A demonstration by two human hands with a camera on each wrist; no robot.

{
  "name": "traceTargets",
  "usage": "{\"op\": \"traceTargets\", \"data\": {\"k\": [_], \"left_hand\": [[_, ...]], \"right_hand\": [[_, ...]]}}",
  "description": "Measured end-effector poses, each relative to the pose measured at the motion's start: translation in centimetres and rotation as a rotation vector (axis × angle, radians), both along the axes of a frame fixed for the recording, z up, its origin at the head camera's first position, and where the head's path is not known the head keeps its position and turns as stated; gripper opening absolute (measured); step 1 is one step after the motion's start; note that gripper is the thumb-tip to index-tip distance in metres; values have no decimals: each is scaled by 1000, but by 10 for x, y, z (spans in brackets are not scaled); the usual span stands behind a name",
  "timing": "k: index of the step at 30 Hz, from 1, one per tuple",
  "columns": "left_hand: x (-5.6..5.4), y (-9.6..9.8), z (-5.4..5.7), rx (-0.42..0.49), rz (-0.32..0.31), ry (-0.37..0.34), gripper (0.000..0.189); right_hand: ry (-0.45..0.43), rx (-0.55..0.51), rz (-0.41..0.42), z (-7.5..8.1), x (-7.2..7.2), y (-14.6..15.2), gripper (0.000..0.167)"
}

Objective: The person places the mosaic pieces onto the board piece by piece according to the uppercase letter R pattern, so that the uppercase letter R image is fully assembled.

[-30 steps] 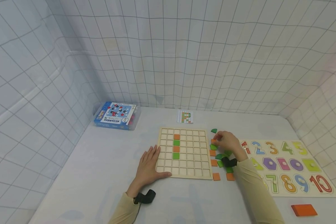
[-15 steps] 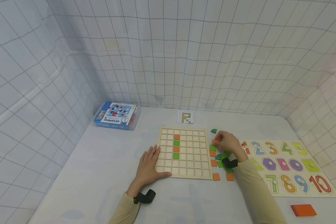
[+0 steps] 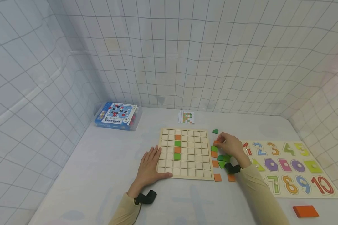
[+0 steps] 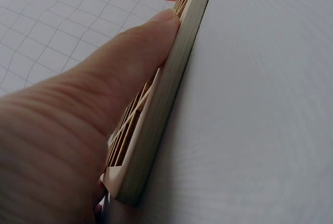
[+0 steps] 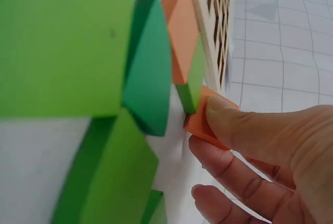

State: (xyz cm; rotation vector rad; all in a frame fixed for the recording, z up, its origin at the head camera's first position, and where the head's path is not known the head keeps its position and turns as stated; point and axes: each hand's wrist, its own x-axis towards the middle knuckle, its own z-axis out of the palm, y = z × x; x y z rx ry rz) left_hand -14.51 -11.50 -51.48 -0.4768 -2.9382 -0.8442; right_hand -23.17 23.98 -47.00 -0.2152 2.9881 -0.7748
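My left hand [image 3: 148, 168] lies with straight fingers along the left side of a wooden grid board [image 3: 191, 164], its thumb [image 4: 140, 41] resting on the front rim. One column of the board holds two orange and two green square tiles [image 3: 177, 156], alternating. Beyond the board's right edge, my right hand [image 3: 231, 145] pinches an orange square tile [image 5: 195, 125] between thumb and fingers. That tile is close beside a light green tile [image 5: 192, 81]; whether they touch is unclear. A dark green quarter-round tile [image 5: 151, 67] and several green and orange tiles [image 3: 215, 163] lie nearby.
Behind the board lies a small pattern card [image 3: 186, 117]. A boxed molecule model set [image 3: 116, 115] stands at the back left. On the right are a number-and-shape puzzle board [image 3: 291, 170] and an orange block [image 3: 305, 211]. Gridded curtains [image 3: 180, 62] enclose the table.
My right hand has shifted slightly to the right, with the orange tile between its fingers. My left hand has stayed in place on the board.
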Motion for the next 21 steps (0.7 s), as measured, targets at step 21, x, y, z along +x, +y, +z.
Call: {"op": "traceTargets", "data": {"k": [21], "left_hand": [[0, 1, 1, 8, 3, 0, 112]], "right_hand": [[177, -32, 133, 2, 25, -31, 22]]}}
